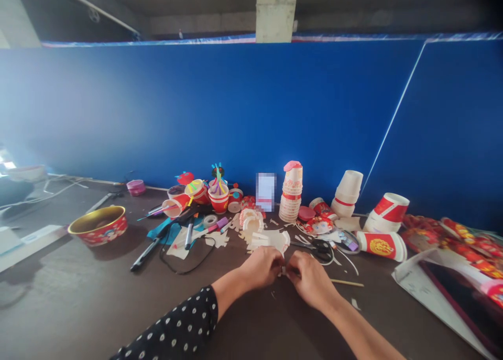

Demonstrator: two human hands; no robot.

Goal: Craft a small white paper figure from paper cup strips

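White and apparently paper, a small piece [282,271] sits between two bare hands over a brown table [98,302], its outline mostly hidden by fingertips. The left hand [261,267], below a dotted black sleeve [183,326], curls inward with thumb and fingers drawn together on one side of the piece; the right hand [310,276] pinches at the other. Whether the piece touches the tabletop cannot be told. It looks feather-light and thin, likely stiff enough to hold a fold yet easily creased or torn, with little slip to it. Opposite edges, taken lightly between thumb and forefinger, seem the surest hold; a hard squeeze could crush it. Just beyond the hands lie cut paper [275,239] and black-handled scissors [323,249]; a stick [347,283] extends to the right of the right hand. Stacked cups [291,200] stand farther back, near a blue partition [196,108].
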